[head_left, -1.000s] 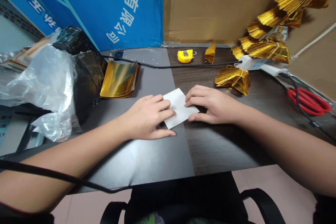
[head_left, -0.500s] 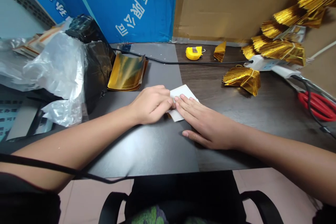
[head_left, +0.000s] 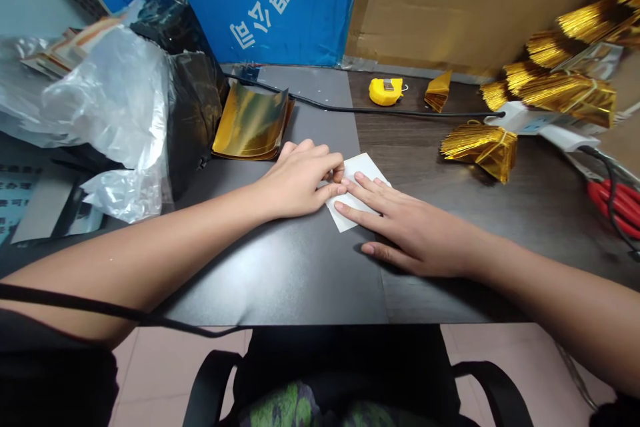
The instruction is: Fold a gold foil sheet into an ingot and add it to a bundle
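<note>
A small white sheet of paper (head_left: 369, 163) lies at a slant on the dark desk, partly covered by both hands. My left hand (head_left: 300, 180) is at its left edge, fingers curled, thumb and index closed together on the paper. Just what sits between those fingertips is partly hidden. Flat across the right part of the sheet rests my right hand (head_left: 410, 227), its fingers stretched and spread, the thumb on the desk. The right index fingertip is close to the left thumb tip. Behind my left hand is a stack of shiny gold sheets (head_left: 250, 121).
A yellow tape measure (head_left: 385, 91) and a folded gold piece (head_left: 439, 91) stand at the back. Tied gold paper bundles (head_left: 480, 147) lie right, near a white power strip (head_left: 560, 137) and red-handled scissors (head_left: 615, 203). Plastic bags (head_left: 120, 107) crowd the left; a black cable (head_left: 340, 108) crosses behind.
My left hand has turned, its thumb now extended towards the right fingertips. A gold patch beneath the paper's left edge no longer shows. My right fingers are spread wider. The view has shifted slightly.
</note>
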`<state>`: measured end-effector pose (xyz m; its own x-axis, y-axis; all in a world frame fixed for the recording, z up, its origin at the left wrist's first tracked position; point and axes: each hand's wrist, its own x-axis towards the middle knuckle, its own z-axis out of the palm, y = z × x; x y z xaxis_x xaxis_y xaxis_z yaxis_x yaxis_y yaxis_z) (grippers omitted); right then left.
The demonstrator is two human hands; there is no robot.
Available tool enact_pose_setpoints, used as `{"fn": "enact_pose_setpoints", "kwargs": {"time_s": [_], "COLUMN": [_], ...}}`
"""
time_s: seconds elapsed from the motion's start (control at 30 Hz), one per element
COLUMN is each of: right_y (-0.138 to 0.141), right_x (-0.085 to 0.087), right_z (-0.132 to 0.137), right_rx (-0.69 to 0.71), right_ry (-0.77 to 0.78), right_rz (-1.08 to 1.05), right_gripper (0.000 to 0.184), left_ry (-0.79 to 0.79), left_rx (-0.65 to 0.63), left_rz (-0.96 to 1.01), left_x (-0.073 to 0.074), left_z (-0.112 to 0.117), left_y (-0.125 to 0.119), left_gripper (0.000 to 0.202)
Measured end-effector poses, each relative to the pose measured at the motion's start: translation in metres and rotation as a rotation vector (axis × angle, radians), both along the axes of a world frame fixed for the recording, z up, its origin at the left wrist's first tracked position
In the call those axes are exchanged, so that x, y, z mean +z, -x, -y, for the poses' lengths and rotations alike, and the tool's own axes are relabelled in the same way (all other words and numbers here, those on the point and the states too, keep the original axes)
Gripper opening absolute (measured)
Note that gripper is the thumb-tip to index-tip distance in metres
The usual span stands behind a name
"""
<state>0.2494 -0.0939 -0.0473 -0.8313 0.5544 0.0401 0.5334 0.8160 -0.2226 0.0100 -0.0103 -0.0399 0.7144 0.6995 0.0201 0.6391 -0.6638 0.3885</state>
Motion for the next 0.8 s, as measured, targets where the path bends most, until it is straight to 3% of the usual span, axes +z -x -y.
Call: {"fn": "enact_pose_setpoints", "kwargs": {"time_s": [0.3,0.53,0.8], "right_y": [-0.004,0.005,0.006], "right_x": [0.003,0.003,0.002], "right_z": [-0.011,-0.012,-0.019], "right_rx": [0.043,-0.015,0.027], "right_ry": [-0.041,-0.189,-0.286], "right_rz": [-0.063,-0.128,-0.179], "right_gripper": [0.059,0.043,0.032], "left_ry": [0.069,0.083,0.088], "left_rx": [0.007,0.015,0.015], "left_rz": [0.055,0.064,0.075], "left_x": [-0.003,-0.001,-0.002], "left_z": [-0.003,-0.001,-0.002], "left_y": [-0.001,-0.002,-0.003], "left_gripper": [0.023,0.02,0.02]}}
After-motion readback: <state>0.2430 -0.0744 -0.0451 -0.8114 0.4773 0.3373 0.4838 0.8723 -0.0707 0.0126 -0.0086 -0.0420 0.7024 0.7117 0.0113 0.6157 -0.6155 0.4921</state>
